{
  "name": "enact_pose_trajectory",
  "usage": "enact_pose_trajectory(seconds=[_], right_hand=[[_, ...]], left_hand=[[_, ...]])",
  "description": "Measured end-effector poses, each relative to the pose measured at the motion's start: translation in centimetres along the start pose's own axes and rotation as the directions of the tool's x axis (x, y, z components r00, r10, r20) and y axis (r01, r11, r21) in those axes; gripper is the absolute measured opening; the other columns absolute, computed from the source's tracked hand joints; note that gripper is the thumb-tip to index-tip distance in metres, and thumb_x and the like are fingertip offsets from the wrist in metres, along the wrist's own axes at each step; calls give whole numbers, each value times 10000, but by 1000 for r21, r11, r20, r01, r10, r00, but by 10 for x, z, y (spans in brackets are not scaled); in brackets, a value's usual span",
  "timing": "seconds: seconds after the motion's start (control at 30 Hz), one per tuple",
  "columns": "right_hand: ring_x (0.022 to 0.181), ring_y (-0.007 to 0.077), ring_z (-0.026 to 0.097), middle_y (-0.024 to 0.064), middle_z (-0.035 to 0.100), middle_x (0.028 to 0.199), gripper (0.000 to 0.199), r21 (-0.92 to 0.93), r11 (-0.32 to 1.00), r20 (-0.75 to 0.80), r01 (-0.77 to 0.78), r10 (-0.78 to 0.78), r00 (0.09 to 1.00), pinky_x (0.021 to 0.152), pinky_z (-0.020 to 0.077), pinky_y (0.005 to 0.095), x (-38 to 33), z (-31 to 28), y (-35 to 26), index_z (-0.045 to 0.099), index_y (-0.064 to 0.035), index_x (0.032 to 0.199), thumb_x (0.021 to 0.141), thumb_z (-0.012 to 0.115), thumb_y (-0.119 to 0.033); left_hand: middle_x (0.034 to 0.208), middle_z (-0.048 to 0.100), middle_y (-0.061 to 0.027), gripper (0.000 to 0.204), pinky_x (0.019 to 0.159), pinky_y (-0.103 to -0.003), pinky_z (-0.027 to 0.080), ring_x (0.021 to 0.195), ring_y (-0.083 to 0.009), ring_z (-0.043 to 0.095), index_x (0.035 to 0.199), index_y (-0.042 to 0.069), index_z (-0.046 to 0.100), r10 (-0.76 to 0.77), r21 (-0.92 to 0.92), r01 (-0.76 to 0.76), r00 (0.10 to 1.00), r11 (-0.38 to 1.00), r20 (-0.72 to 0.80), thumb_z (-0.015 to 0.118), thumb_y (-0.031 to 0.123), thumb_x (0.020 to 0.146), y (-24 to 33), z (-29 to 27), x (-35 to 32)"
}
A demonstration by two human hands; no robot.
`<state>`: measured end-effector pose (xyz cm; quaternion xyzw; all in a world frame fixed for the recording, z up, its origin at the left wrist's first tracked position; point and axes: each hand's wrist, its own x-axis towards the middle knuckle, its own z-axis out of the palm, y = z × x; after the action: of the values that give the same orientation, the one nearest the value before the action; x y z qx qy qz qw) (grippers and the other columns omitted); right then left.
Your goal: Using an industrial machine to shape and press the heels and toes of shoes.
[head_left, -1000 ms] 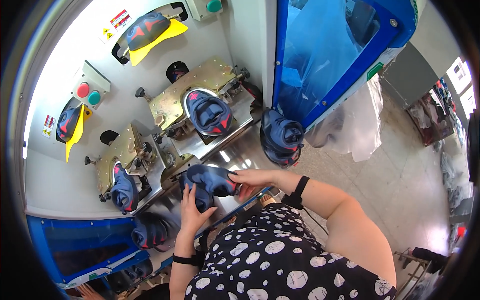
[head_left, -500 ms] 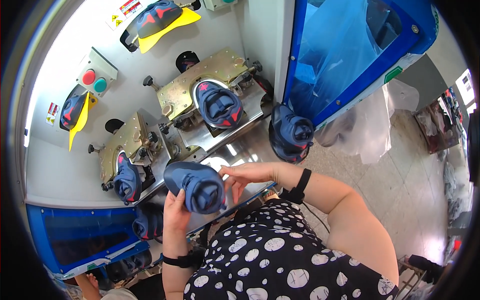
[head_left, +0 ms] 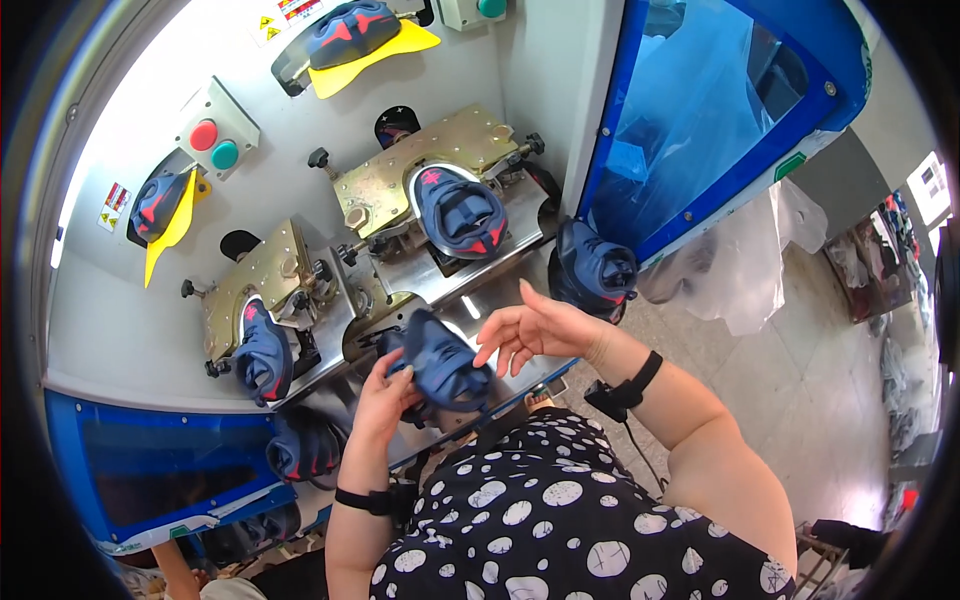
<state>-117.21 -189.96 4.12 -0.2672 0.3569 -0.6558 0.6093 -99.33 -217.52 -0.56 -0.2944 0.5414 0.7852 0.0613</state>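
My left hand [head_left: 388, 398] is closed on the near left side of a dark blue shoe upper [head_left: 447, 372], which is tilted and slightly blurred. Just right of it, my right hand [head_left: 535, 325] is open with its fingers spread, and holds nothing. Beyond my hands, a shoe upper with red marks [head_left: 458, 212] sits toe-in at a brass-coloured machine plate [head_left: 425, 165]. A similar upper [head_left: 263, 350] sits at the second brass-coloured plate [head_left: 250, 290] to the left.
Dark blue uppers [head_left: 593, 265] stand at the bench's right end, and more [head_left: 300, 445] at its left. Two uppers [head_left: 350, 32] with yellow flaps hang on the machine wall. A box [head_left: 217, 140] carries red and green buttons. A blue-framed panel [head_left: 700, 120] borders the right side.
The shoe upper in my left hand has tilted and moved slightly right. My right hand has come away from its side, moved right and spread its fingers. The whole view has shifted slightly.
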Motion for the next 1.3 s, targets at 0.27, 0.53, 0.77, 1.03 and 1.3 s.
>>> enact_pose_trajectory(seconds=[0.27,0.53,0.77,1.03,1.3], right_hand=[[977,339,642,264,563,1255,969,486,803,-2,345,-394,919,682,587,421,-3,-2,-14,496,24,1295,871,208,-799],[811,247,515,206,512,1205,850,486,587,-77,647,-709,701,461,528,306,-19,8,-70,497,-51,1317,901,266,-756],[826,223,480,155,501,1138,816,364,543,-64,756,-796,602,500,515,305,-38,12,-96,505,-45,1294,913,294,-735],[806,194,533,110,597,1068,740,192,583,-272,789,-741,614,609,513,286,-19,8,-84,573,-40,1185,947,303,-686],[712,164,558,45,525,934,268,-967,236,-254,-97,-853,457,610,466,295,37,30,-61,563,-66,1037,835,714,-157]], left_hand=[[1324,557,-138,513,1029,-418,422,1245,-343,517,1230,111,619,552,810,-587,682,22,479,775,151,742,-2,17,-8],[1422,466,-118,502,1069,-672,249,1367,-382,364,1194,248,620,287,898,-418,851,-135,439,792,329,729,-29,31,-11],[1360,498,-116,335,1032,-754,188,1342,-376,386,1012,194,644,382,941,-257,865,-218,325,779,324,734,-37,8,-19],[1405,445,-185,446,1052,-682,223,1335,-409,375,1048,130,622,466,984,-174,869,-28,167,811,348,709,-23,-11,-45],[1309,530,-182,371,999,-370,418,1176,-305,544,1101,40,622,648,765,-434,761,476,28,756,131,767,25,-25,-66]])
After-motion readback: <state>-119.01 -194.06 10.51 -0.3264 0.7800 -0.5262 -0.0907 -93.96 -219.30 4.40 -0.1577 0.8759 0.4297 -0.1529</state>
